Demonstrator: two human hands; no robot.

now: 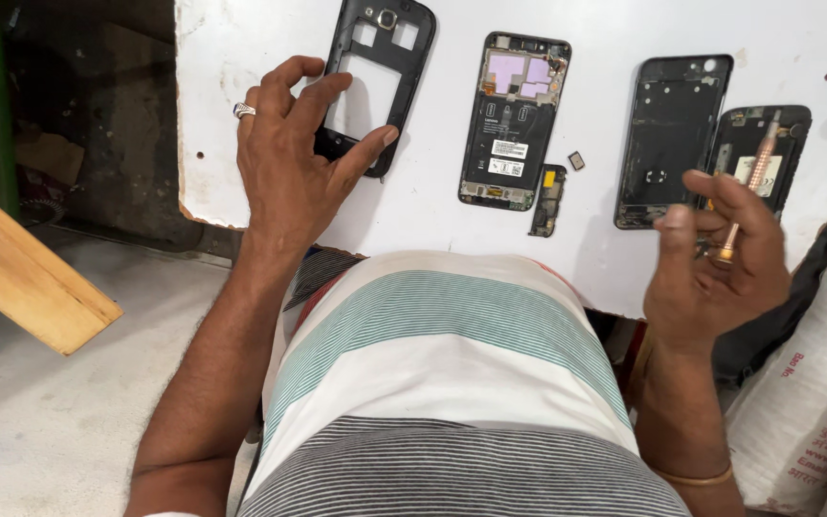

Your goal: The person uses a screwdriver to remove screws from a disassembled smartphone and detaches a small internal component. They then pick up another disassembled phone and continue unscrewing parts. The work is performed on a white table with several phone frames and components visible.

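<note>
White worktop [614, 29]: chipped along its near-left edge, carrying all the phone parts in a row in front of me.
Left hand [289, 163]: fingers spread and curled, thumb and fingertips gripping the lower end of a black phone frame [404, 57]; a ring sits on one finger.
Black phone frame: hollow middle, camera opening at the top, lying at the left of the row.
Right hand [715, 254]: raised just above the near-right edge of the worktop, fingers pinched on a slim copper-coloured screwdriver [753, 182], its shaft slanting up and away from me.
Opened phone [514, 120]: back off, purple board at the top, black battery below, lying in the middle.
Small black part [548, 199]: just beside the opened phone's lower right corner.
Black back shell [672, 139]: right of the middle, near my right hand.
Smaller opened phone [768, 144]: far right, partly behind the screwdriver.
</note>
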